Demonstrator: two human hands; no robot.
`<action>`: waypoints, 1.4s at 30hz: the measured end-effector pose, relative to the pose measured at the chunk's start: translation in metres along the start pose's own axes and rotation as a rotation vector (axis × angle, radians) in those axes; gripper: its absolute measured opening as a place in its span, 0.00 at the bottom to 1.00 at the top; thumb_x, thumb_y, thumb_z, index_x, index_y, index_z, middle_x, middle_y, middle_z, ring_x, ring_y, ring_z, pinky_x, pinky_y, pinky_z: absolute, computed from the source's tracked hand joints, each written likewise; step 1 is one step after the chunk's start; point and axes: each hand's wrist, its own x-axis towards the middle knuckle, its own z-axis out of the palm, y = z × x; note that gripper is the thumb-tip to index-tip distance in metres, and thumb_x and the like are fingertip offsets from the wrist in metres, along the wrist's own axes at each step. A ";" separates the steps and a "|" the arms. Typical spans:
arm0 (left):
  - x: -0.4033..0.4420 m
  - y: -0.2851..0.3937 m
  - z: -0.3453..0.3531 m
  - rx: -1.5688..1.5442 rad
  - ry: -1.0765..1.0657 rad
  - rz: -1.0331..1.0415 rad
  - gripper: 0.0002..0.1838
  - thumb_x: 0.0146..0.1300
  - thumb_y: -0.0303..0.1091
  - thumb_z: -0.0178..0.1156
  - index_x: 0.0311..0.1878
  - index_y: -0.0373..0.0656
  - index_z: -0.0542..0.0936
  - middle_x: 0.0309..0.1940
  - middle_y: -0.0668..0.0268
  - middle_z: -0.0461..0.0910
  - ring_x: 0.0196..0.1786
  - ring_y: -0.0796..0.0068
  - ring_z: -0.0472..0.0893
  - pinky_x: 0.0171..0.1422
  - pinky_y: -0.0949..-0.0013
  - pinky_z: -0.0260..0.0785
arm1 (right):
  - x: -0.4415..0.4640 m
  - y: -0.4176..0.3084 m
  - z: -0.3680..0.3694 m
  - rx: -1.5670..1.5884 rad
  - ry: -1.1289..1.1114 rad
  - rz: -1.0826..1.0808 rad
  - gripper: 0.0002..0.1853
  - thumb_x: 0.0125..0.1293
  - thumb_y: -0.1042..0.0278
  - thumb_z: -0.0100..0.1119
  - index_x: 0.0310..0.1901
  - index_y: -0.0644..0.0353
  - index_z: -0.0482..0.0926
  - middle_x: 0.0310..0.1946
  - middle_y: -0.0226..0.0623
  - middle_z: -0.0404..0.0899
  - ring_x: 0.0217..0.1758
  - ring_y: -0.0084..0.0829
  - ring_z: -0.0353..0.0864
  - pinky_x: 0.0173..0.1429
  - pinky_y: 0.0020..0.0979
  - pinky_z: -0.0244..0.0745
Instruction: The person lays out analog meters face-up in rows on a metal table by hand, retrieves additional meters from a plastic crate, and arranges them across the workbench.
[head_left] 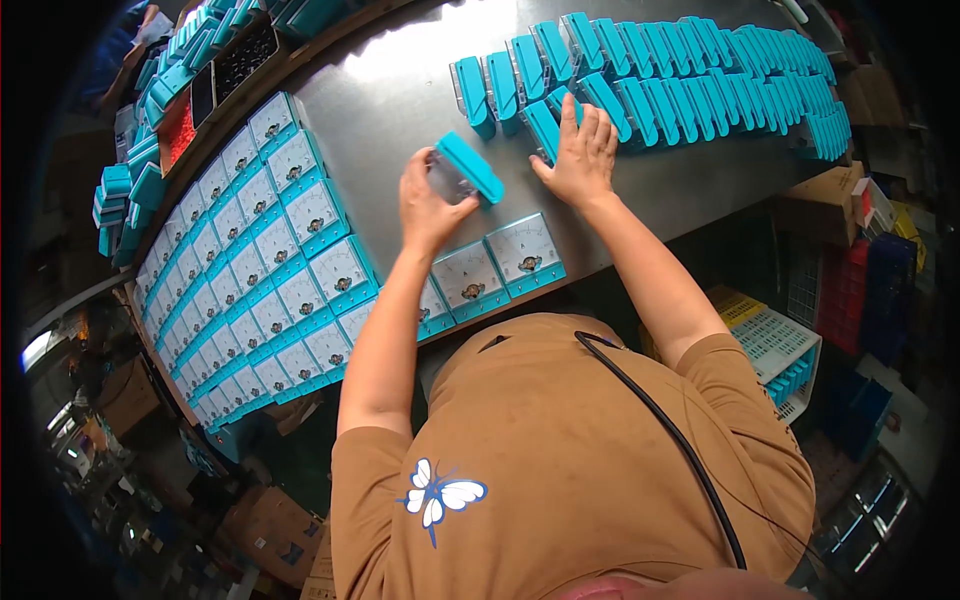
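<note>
My left hand (432,205) holds a teal-backed meter case (468,168) on edge between thumb and fingers, above the metal table (370,110). To its right, my right hand (582,160) rests with spread fingers on teal cases at the near end of the standing rows; the fingertips touch a case (543,130), and the palm hides part of it. Two long rows of upright teal cases (690,105) run off to the right. Flat meters with white dials (525,248) lie at the table's near edge, below my left hand.
A large grid of flat dial meters (260,250) covers the left side. Beyond it stand a bin of red parts (178,133), a bin of dark parts (245,55) and piled teal cases (150,185). A white crate (775,345) sits at lower right.
</note>
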 end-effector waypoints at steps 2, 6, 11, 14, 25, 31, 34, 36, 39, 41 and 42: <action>0.001 -0.008 -0.050 0.127 -0.071 -0.027 0.43 0.38 0.42 0.77 0.62 0.45 0.72 0.55 0.57 0.78 0.58 0.54 0.77 0.65 0.53 0.70 | 0.003 -0.002 0.002 0.019 0.070 -0.054 0.59 0.50 0.52 0.78 0.79 0.55 0.50 0.65 0.56 0.59 0.68 0.54 0.61 0.72 0.53 0.59; -0.005 -0.016 -0.112 0.569 -0.367 0.014 0.44 0.37 0.41 0.76 0.63 0.46 0.73 0.52 0.58 0.77 0.57 0.55 0.77 0.62 0.54 0.71 | 0.006 -0.001 0.004 0.089 0.055 -0.092 0.58 0.48 0.57 0.79 0.78 0.49 0.51 0.65 0.55 0.61 0.63 0.55 0.70 0.63 0.47 0.74; -0.018 -0.045 -0.113 0.756 -0.539 0.027 0.44 0.36 0.40 0.76 0.64 0.46 0.74 0.51 0.57 0.75 0.58 0.55 0.75 0.62 0.56 0.71 | 0.003 -0.012 -0.042 0.236 0.031 0.000 0.44 0.50 0.57 0.76 0.68 0.50 0.64 0.60 0.49 0.71 0.57 0.52 0.78 0.57 0.47 0.78; -0.023 -0.058 -0.107 0.668 -0.539 0.023 0.44 0.37 0.41 0.77 0.63 0.43 0.74 0.53 0.56 0.75 0.59 0.54 0.74 0.63 0.56 0.70 | -0.013 -0.046 -0.069 0.589 0.021 0.038 0.38 0.51 0.54 0.74 0.63 0.53 0.68 0.53 0.47 0.77 0.54 0.51 0.80 0.57 0.46 0.76; -0.005 -0.064 -0.107 0.614 -0.716 0.026 0.63 0.35 0.40 0.82 0.78 0.45 0.58 0.54 0.54 0.74 0.58 0.52 0.74 0.64 0.56 0.72 | -0.051 -0.111 0.025 1.258 -0.525 0.552 0.31 0.66 0.54 0.69 0.61 0.67 0.70 0.48 0.41 0.80 0.53 0.28 0.77 0.59 0.31 0.72; -0.002 -0.071 -0.090 0.358 -0.632 0.175 0.54 0.44 0.41 0.78 0.76 0.45 0.62 0.66 0.51 0.71 0.67 0.51 0.71 0.71 0.57 0.67 | -0.051 -0.047 0.020 1.218 -0.224 0.548 0.28 0.66 0.60 0.70 0.61 0.64 0.71 0.42 0.41 0.84 0.45 0.27 0.83 0.49 0.30 0.79; 0.009 -0.065 -0.084 0.347 -0.770 0.081 0.48 0.50 0.42 0.74 0.75 0.44 0.65 0.68 0.50 0.70 0.71 0.50 0.69 0.74 0.56 0.64 | -0.057 -0.045 0.036 0.852 -0.273 0.376 0.28 0.63 0.60 0.72 0.60 0.61 0.73 0.48 0.45 0.82 0.51 0.35 0.82 0.55 0.37 0.77; 0.020 -0.073 -0.075 0.200 -0.680 0.028 0.46 0.53 0.42 0.73 0.74 0.43 0.65 0.67 0.49 0.71 0.69 0.48 0.71 0.73 0.55 0.65 | -0.058 -0.051 0.034 0.339 -0.129 0.160 0.27 0.57 0.64 0.74 0.58 0.58 0.76 0.55 0.47 0.75 0.60 0.47 0.74 0.65 0.44 0.70; 0.062 -0.077 -0.053 0.057 -0.503 0.009 0.46 0.53 0.40 0.73 0.75 0.41 0.64 0.66 0.48 0.73 0.65 0.46 0.74 0.72 0.54 0.67 | -0.017 -0.055 -0.001 0.403 0.115 -0.017 0.26 0.54 0.68 0.72 0.56 0.57 0.78 0.58 0.47 0.73 0.63 0.49 0.71 0.67 0.45 0.67; 0.095 -0.070 -0.033 -0.007 -0.394 0.054 0.48 0.51 0.37 0.74 0.75 0.41 0.63 0.65 0.47 0.74 0.64 0.46 0.76 0.70 0.54 0.68 | 0.027 -0.050 -0.009 0.414 0.227 -0.035 0.30 0.59 0.64 0.69 0.63 0.62 0.72 0.64 0.52 0.69 0.67 0.51 0.67 0.71 0.47 0.63; 0.110 -0.062 -0.019 -0.035 -0.344 0.095 0.50 0.49 0.36 0.75 0.76 0.42 0.62 0.65 0.47 0.74 0.63 0.46 0.77 0.70 0.54 0.69 | 0.048 -0.047 -0.007 0.398 0.265 -0.012 0.34 0.63 0.58 0.67 0.67 0.65 0.68 0.68 0.54 0.67 0.72 0.53 0.64 0.75 0.48 0.59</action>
